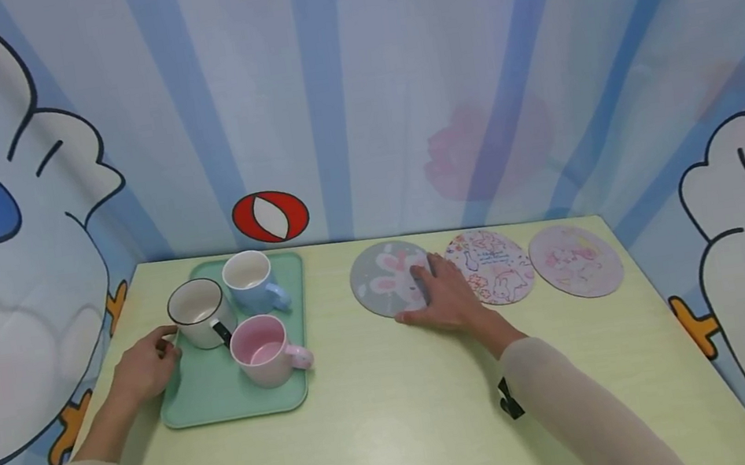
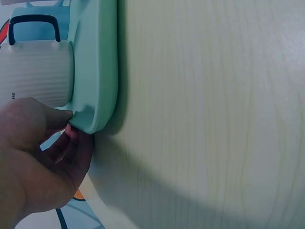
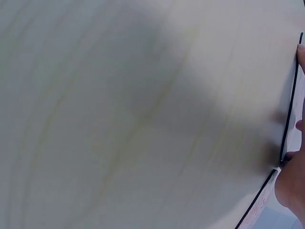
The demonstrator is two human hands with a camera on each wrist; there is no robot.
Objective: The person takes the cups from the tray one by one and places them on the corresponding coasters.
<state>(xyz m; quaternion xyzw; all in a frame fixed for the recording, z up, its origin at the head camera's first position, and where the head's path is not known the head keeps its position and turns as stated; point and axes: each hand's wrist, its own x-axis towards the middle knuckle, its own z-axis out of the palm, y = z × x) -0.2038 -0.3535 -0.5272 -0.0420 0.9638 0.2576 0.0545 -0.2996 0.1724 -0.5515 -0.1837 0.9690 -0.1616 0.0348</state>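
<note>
My left hand point(image 1: 148, 365) pinches the left edge of a green tray point(image 1: 261, 403); in the left wrist view the thumb point(image 2: 59, 117) lies over the rim. A white mug point(image 1: 196, 329) with a black rim and handle, a blue mug point(image 1: 248, 290) and a pink mug point(image 1: 264, 367) stand upright on that tray. My right hand point(image 1: 449, 297) holds a round grey coaster point(image 1: 380, 287) with a rabbit picture by its rim, thumb at the near side and fingers at the right. In the right wrist view this hand point(image 3: 291, 183) is only partly visible.
A coaster with coloured drawings point(image 1: 491, 263) lies right of the grey one, then a pale pink coaster point(image 1: 576, 259). They lie on a light wood-grain table point(image 1: 385, 421). A blue striped cloth point(image 1: 362, 107) with cartoon figures hangs behind and beside the table.
</note>
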